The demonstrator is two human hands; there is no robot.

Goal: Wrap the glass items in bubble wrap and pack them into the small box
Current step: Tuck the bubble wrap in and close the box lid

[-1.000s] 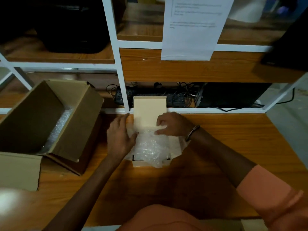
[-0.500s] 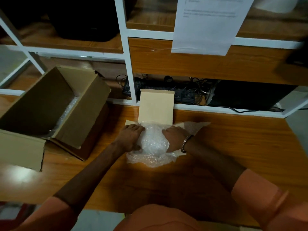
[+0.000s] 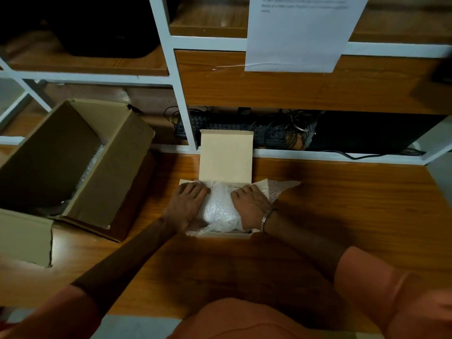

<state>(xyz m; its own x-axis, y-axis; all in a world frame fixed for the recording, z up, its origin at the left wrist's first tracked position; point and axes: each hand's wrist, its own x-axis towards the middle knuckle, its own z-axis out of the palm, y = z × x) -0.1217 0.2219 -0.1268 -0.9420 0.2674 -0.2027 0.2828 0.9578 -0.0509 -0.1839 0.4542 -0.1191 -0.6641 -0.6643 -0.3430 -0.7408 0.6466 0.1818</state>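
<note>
A small tan box (image 3: 227,234) sits on the wooden desk with its lid (image 3: 226,157) standing up at the back. A bundle of bubble wrap (image 3: 219,206) fills the box; the glass inside it is hidden. My left hand (image 3: 188,206) lies flat against the bundle's left side and my right hand (image 3: 249,206) against its right side. Both press it down, fingers pointing away from me. A loose corner of wrap (image 3: 281,188) sticks out over the box's right flap.
A large open cardboard box (image 3: 117,172) stands at the left with bubble wrap (image 3: 90,165) inside. White-framed shelves rise behind the desk, with a paper sheet (image 3: 298,33) hanging and a power strip with cables (image 3: 244,133) right behind the lid.
My hands shifted from the far edge of the wrap onto the two sides of the bundle. The bundle now sits lower in the small box.
</note>
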